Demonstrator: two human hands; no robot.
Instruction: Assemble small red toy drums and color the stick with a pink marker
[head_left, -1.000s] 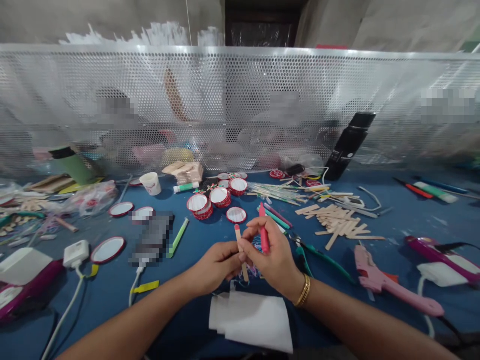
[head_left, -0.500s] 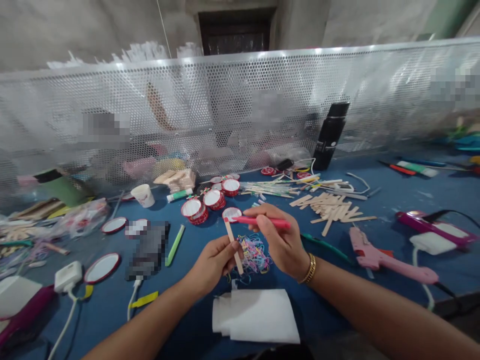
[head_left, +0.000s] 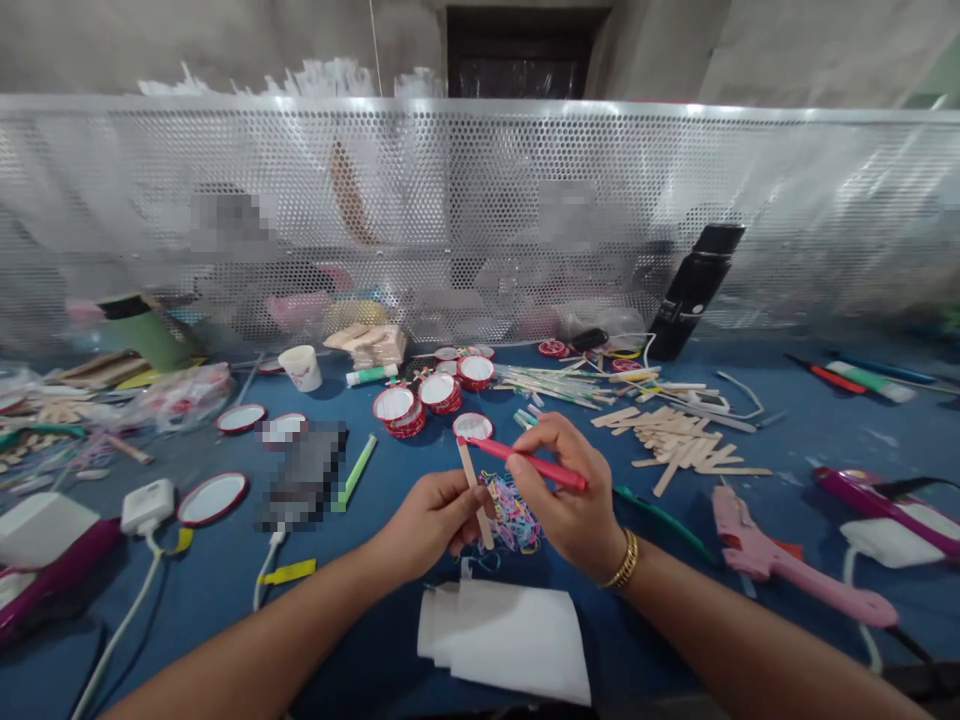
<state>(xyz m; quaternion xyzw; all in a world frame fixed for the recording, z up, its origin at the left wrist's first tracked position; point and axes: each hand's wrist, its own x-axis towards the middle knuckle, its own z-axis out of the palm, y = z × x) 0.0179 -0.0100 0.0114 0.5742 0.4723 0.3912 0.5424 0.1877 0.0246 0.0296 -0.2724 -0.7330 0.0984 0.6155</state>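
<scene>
Between the fingers and thumb of my left hand (head_left: pixel 435 520) is a wooden craft stick (head_left: pixel 470 476), tilted with its far end up. My right hand (head_left: pixel 566 495) grips a red felt-tip pen (head_left: pixel 536 463). The pen's tip meets the upper end of the stick, where a red mark shows. Under and between the hands lies a pile of colourful rubber bands (head_left: pixel 514 512). Nearer to me is a folded white cloth or paper (head_left: pixel 517 640). Just beyond the stick sits a round white-topped, red-edged piece (head_left: pixel 473 427).
Loose craft sticks (head_left: pixel 686 440) and a pink glue gun (head_left: pixel 780 560) lie at right. A black bottle (head_left: pixel 694 295) leans near the perforated metal screen (head_left: pixel 480 220). Stacked red-sided discs (head_left: pixel 401 410), a paper cup (head_left: pixel 300 368) and a green marker (head_left: pixel 356 474) are on the left.
The view has shifted and levelled. The red pen now slopes down more steeply to the right, its tip still at the stick's upper end. Both holds are the same.
</scene>
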